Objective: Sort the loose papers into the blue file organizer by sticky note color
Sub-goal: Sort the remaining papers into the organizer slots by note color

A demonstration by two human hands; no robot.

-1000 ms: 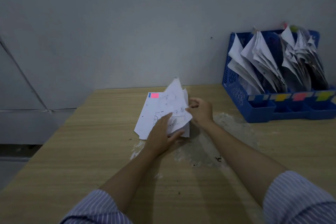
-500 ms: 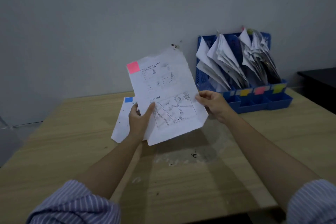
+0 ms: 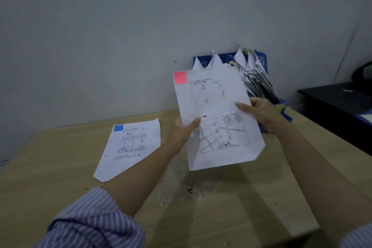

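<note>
The wooden table (image 3: 231,217) held the blue file organizer (image 3: 261,60) at its one-o'clock corner against the wall, already stuffed with papers. A blue-tagged sheet (image 3: 130,147) lay flat at ten o'clock. Raised between them was the pink-tagged sheet (image 3: 217,119), its pink sticky note (image 3: 180,77) at eleven o'clock on the page. The left hand (image 3: 181,131) pinched its left edge; the right hand (image 3: 261,115) gripped its right edge. The step seemed to be filing this page; next, it likely needed carrying toward the pink-labelled slot, hidden here.
</note>
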